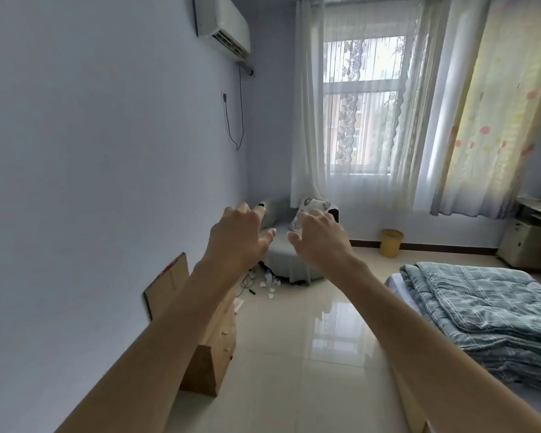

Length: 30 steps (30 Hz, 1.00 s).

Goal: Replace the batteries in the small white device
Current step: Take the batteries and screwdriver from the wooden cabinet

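**Q:** What are the hands doing?

**A:** Both bare arms reach straight out from the bottom of the view. The left hand point(236, 237) and right hand point(320, 237) are raised side by side with a narrow gap between them, backs toward the camera. The fingers point(317, 215) of each are spread and loosely curved, thumbs pointing inward. Neither hand grips or touches anything.

**Q:** Where is the small white device?

**A:** I cannot tell. A small black-and-white item point(262, 204) shows just past the left fingertips, apparently on the arm of the chair behind, but it is too blurred to identify.

**Q:** What is around them?

**A:** It is a bedroom with a glossy tiled floor point(310, 354). Behind the hands, in the far corner, is a grey armchair point(283, 248) with a patterned cushion point(310, 204) on it. Small white scraps point(269, 285) and dark cables lie on the floor at its foot. A yellow bin point(391, 243) stands by the far wall, under a window point(363, 101) with sheer curtains. On the right is a bed with a folded blue-green checked quilt point(481, 304). Along the left wall are a wooden drawer unit point(219, 345) and a leaning sheet of cardboard point(166, 285). An air conditioner point(222, 26) is mounted high up.
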Each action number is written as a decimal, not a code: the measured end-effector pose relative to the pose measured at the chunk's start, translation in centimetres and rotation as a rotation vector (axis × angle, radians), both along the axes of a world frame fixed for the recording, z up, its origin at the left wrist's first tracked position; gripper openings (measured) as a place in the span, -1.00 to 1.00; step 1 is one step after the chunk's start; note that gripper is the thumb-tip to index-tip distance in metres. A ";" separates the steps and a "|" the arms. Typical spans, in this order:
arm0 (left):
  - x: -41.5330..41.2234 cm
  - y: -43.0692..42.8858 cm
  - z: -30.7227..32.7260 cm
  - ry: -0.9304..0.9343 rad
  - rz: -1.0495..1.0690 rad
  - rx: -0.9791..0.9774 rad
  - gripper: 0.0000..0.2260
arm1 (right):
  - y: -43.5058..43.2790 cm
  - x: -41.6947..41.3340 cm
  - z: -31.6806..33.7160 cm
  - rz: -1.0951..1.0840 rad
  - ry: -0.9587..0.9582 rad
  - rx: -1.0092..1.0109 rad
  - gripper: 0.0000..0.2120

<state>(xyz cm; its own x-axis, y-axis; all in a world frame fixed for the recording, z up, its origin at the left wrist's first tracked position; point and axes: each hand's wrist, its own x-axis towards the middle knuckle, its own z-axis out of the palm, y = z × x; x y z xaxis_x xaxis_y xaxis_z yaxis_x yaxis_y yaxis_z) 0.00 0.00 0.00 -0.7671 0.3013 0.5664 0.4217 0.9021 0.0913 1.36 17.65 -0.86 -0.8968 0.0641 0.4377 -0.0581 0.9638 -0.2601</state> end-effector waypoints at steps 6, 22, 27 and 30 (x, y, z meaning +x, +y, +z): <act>-7.7 1.4 0.1 -0.051 0.101 -0.013 -0.55 | 2.0 -8.5 0.0 0.057 -0.035 -0.024 -0.66; -30.0 1.4 -0.8 -0.042 0.270 -0.011 -0.47 | 1.6 -33.1 -0.5 0.225 -0.077 0.000 -0.67; -38.3 -1.4 -1.3 -0.014 0.272 0.005 -0.48 | -0.8 -43.0 0.7 0.266 -0.037 0.024 -0.63; -43.3 -4.8 -0.5 -0.006 0.316 0.017 -0.47 | -3.6 -48.9 2.2 0.293 -0.023 0.025 -0.62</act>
<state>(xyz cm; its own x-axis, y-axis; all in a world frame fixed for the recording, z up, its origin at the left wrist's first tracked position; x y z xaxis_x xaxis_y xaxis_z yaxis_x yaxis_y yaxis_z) -43.33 -4.80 -0.48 -0.8245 0.0382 0.5645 0.1203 0.9867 0.1091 -47.51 14.10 1.30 -0.8853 -0.2101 0.4149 -0.3295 0.9129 -0.2408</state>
